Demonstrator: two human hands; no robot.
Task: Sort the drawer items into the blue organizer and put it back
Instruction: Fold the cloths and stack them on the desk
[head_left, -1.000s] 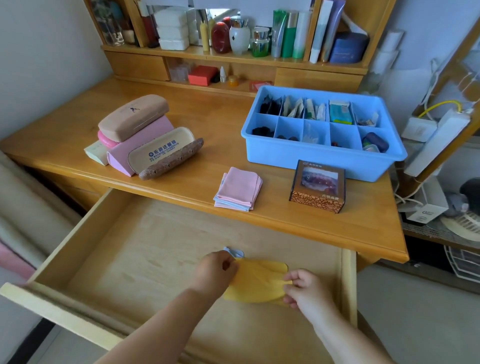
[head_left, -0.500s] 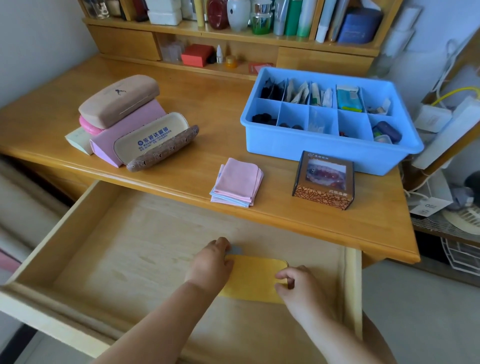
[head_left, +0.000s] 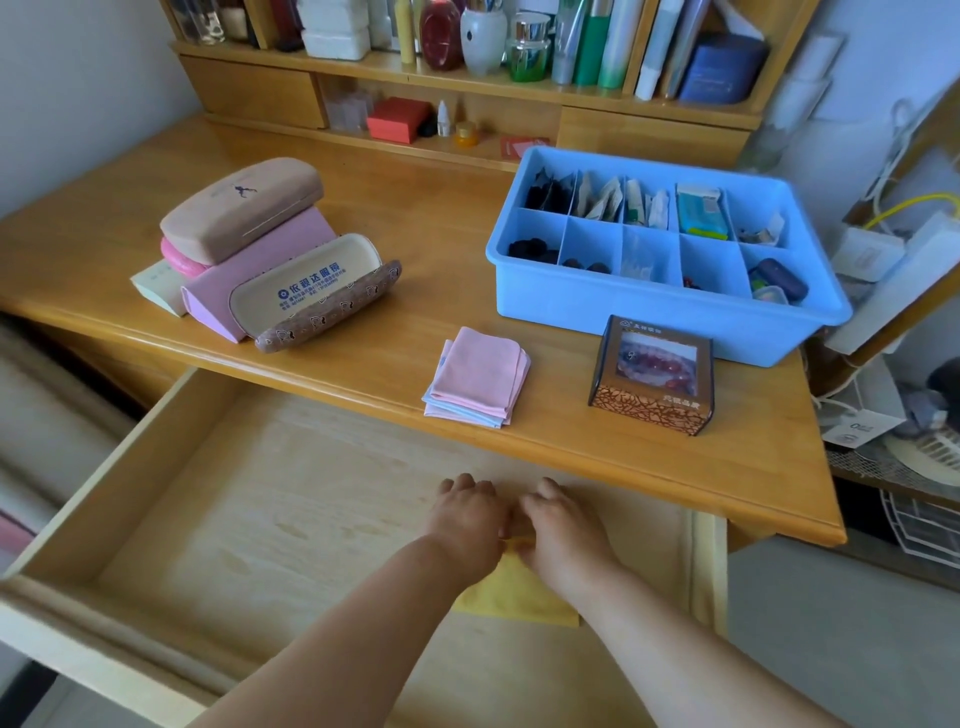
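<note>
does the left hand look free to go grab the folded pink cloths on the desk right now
Probably not at once: the left hand is down in the drawer on the yellow cloth beside the right hand. Nothing blocks the way up to the pink cloths.

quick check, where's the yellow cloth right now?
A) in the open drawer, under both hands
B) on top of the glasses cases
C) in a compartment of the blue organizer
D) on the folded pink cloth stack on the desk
A: the yellow cloth lies on the floor of the open drawer, with the left hand and right hand side by side on its far part.
</note>
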